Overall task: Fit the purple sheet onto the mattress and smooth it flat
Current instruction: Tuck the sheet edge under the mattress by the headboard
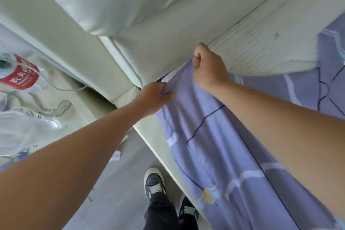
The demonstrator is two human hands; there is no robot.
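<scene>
I see the mattress [261, 43] bare and ribbed at upper right, butting a padded cream headboard [158, 46]; the purple sheet [224, 145] drapes over the bed's near corner and side, bunched at the top; my right hand [209, 65] is fisted on the sheet's upper edge; my left hand [155, 97] pinches its corner beside the bed frame [123, 99]; one shoe [154, 181] stands on the floor.

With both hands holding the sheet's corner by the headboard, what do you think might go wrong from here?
1. Bare white ribbed mattress shows beyond the purple patterned sheet; tugging here may pull covered parts loose.
2. The left hand and right hand bunch the fabric, so creases may stay.
3. The padded cream headboard sits tight at this corner, so tucking may snag.
</scene>
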